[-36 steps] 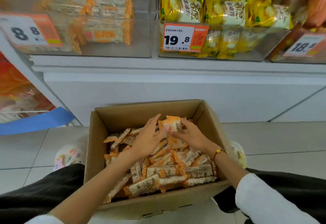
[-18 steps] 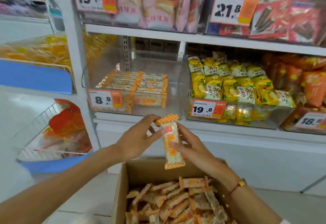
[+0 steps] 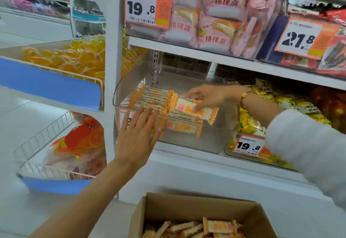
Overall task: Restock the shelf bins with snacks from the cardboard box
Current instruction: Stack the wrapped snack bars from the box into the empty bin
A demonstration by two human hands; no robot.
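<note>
Orange-ended snack bar [image 3: 193, 110] — right hand [image 3: 211, 95] pinches it.

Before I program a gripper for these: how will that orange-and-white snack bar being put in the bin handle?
The snack bar looks light: the right hand holds it by fingertips alone. It stays straight, so it is probably fairly stiff. The glossy wrapper may be slippery.

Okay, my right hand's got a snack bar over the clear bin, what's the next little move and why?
Probably lower the snack bar and let go, laying it beside the row of bars already in the clear bin. The right hand holds it just above the free space there, while the left hand is open at the bin's front.
</note>
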